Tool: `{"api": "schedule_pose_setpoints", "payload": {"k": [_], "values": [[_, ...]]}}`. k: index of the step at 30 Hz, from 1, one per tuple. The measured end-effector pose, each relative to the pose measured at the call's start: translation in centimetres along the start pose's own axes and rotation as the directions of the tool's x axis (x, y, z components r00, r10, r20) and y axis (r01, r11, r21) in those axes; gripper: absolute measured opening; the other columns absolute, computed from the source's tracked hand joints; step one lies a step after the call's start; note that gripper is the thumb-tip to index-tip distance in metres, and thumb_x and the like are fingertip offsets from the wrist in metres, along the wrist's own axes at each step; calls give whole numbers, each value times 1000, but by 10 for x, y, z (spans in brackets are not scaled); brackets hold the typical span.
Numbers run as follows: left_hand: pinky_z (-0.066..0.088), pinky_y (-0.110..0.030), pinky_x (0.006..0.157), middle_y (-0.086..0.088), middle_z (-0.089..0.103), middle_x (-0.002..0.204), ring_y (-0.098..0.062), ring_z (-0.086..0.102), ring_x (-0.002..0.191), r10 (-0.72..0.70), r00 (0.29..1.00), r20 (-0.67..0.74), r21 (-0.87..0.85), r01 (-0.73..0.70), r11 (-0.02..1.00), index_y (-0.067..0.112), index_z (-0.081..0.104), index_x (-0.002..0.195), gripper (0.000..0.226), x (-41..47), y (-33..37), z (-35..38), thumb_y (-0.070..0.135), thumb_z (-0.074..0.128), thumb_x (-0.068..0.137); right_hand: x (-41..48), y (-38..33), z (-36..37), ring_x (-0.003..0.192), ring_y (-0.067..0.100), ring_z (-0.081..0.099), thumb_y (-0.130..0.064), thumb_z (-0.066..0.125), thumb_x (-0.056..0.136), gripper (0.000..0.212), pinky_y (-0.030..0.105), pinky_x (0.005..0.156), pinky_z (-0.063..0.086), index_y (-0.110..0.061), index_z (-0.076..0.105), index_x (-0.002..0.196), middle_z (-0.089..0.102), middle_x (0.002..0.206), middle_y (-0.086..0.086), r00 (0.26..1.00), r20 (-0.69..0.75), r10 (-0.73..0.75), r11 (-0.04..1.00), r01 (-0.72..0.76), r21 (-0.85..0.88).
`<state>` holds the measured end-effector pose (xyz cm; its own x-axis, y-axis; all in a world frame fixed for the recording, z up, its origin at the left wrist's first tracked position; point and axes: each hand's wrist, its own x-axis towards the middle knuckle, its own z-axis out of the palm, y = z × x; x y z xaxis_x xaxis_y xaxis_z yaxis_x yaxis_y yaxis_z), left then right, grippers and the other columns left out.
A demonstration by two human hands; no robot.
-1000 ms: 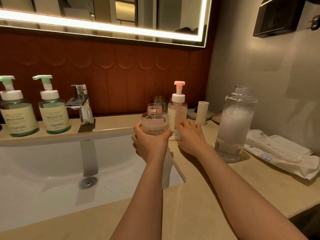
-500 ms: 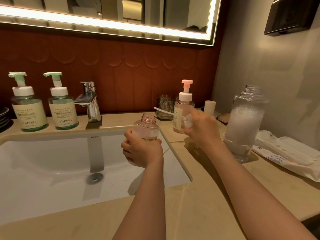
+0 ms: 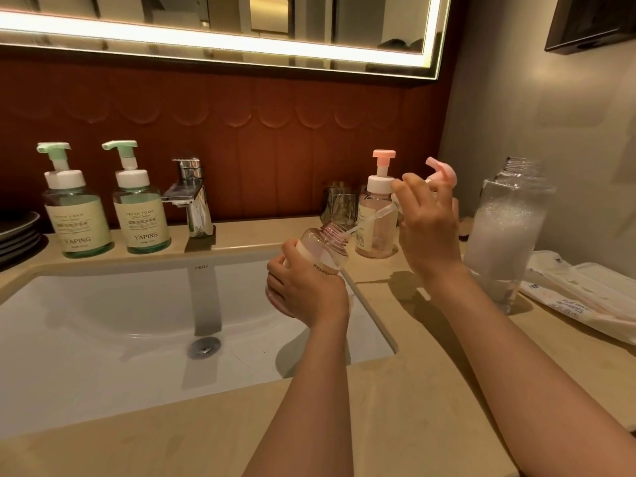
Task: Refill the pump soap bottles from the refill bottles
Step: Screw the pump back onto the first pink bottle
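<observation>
My left hand point(image 3: 308, 287) grips an open pink soap bottle point(image 3: 321, 247), tilted right over the sink's right edge. My right hand point(image 3: 428, 228) holds its pink pump head point(image 3: 442, 172), whose clear tube point(image 3: 373, 220) slants down with its tip at the bottle's mouth. Behind them stands a second pink pump bottle point(image 3: 377, 215) with its pump on. A tall clear refill bottle point(image 3: 506, 232) with no cap, full of white foam, stands at the right. Two green pump bottles point(image 3: 79, 215) point(image 3: 141, 210) stand at the back left.
A chrome faucet point(image 3: 191, 197) rises behind the white sink point(image 3: 103, 325). A glass cup point(image 3: 339, 204) sits by the wall. Wipe packets point(image 3: 585, 297) lie on the beige counter point(image 3: 395, 425) at the right. Dark plates point(image 3: 17, 232) are stacked at the far left.
My right hand picked the pump head up off the counter and raised it, bringing the tube to the bottle's mouth. My left hand lowered and tilted the open bottle.
</observation>
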<state>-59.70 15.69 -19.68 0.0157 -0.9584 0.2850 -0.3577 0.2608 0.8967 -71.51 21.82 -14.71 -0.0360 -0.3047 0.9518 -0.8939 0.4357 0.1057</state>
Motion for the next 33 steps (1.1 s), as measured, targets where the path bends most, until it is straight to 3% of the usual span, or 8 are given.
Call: {"api": "schedule_pose_setpoints", "payload": {"k": [7, 17, 20, 22, 24, 27, 30, 33], "values": [[29, -30, 103, -4, 40, 128, -22, 36, 120, 155, 973, 169, -62, -147, 987, 27, 35, 131, 79, -6, 9, -4, 23, 80, 66, -2, -11, 6, 103, 30, 38, 12, 74, 64, 66, 50, 72, 54, -8, 45, 119, 61, 115, 19, 965, 33, -262, 946, 250, 207], [32, -35, 102, -3, 40, 131, -23, 37, 121, 87, 969, 229, -205, -40, 978, 25, 37, 130, 81, -1, 11, -5, 14, 82, 64, 1, -14, -1, 115, 30, 41, 17, 73, 62, 80, 47, 93, 45, -9, 37, 129, 51, 126, 21, 904, -27, -427, 842, 408, 352], [32, -34, 102, -3, 40, 130, -22, 37, 121, 64, 971, 230, -223, -11, 975, 25, 36, 129, 79, -1, 13, -5, 14, 81, 65, 2, -21, -10, 108, 26, 45, 4, 59, 71, 63, 37, 89, 46, -7, 34, 128, 41, 127, 16, 915, -68, -399, 800, 383, 462], [33, -35, 103, -4, 40, 130, -22, 37, 120, 60, 972, 226, -243, -4, 970, 25, 36, 129, 77, -1, 15, -5, 15, 80, 67, 2, -27, -15, 97, 26, 55, -10, 47, 78, 48, 28, 80, 49, -6, 34, 124, 52, 120, 24, 933, -97, -346, 796, 347, 496], [34, -35, 103, -3, 40, 130, -21, 37, 120, 71, 972, 225, -262, -9, 965, 25, 36, 129, 76, -2, 17, -6, 15, 80, 67, 1, -32, -13, 89, 29, 63, -13, 47, 81, 42, 29, 77, 52, -8, 36, 122, 61, 108, 26, 964, -98, -247, 811, 261, 524], [36, -37, 104, -2, 41, 129, -21, 37, 118, 89, 967, 238, -302, -13, 953, 26, 37, 126, 76, -3, 20, -7, 15, 81, 65, 2, -42, -15, 88, 16, 60, -13, 62, 82, 35, 20, 76, 53, -8, 45, 113, 61, 102, 14, 990, -34, 139, 736, -80, 673], [39, -42, 101, 1, 43, 123, -20, 41, 115, 98, 956, 277, -389, 18, 921, 28, 38, 123, 75, -4, 28, -6, 16, 81, 63, 10, -41, -23, 100, 14, 54, -19, 70, 78, 47, 22, 84, 47, -10, 44, 117, 54, 110, 2, 854, 317, 413, 423, -488, 764], [41, -44, 100, 2, 47, 120, -20, 45, 112, 122, 928, 352, -470, 62, 881, 29, 39, 119, 71, -8, 33, -3, 17, 80, 63, 17, -29, -25, 114, 14, 50, -31, 64, 81, 62, 20, 87, 43, -16, 36, 134, 48, 131, 3, 668, 681, 302, 31, -720, 693]]}}
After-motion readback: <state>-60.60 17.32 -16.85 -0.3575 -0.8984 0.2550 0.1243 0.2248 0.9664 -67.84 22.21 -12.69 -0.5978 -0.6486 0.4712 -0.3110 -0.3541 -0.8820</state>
